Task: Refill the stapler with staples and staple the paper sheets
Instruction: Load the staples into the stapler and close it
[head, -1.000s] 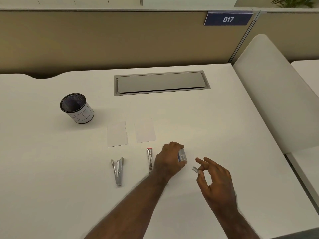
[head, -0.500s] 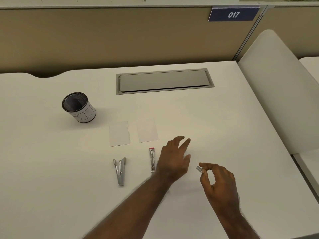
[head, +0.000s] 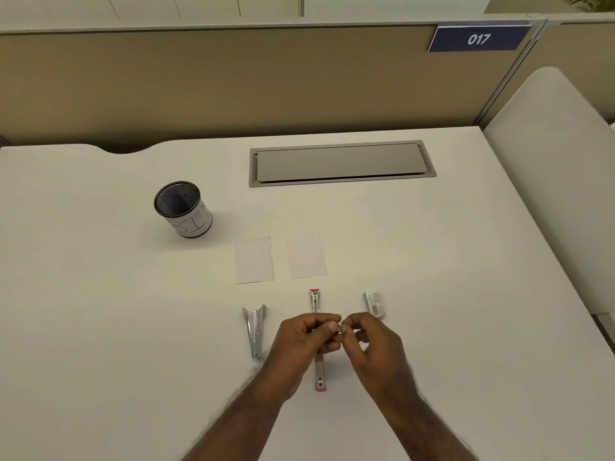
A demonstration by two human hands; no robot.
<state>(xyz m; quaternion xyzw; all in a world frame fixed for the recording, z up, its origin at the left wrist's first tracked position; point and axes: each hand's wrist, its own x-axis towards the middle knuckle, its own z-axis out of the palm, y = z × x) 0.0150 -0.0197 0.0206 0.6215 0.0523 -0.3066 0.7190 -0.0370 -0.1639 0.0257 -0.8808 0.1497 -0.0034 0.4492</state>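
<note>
Stapler (head: 318, 371) is lying opened out flat on the desk (head: 100, 327) right under our hands, pink ends showing near and far — so it's open but, as far as we can tell, not loaded yet. Above it our left hand (head: 304, 337) and right hand (head: 372, 341) meet, both pinching a small strip of staples (head: 340, 327) between thumb and fingertips. Just left sits a second metal tool (head: 255, 331), untouched. To the right, a bit farther out, is the staple box (head: 374, 304). Beyond that the two paper sheets (head: 254, 260) lie side by side, apart, not stacked — so we'd say loading, closing, stacking and stapling are all still to do.
</note>
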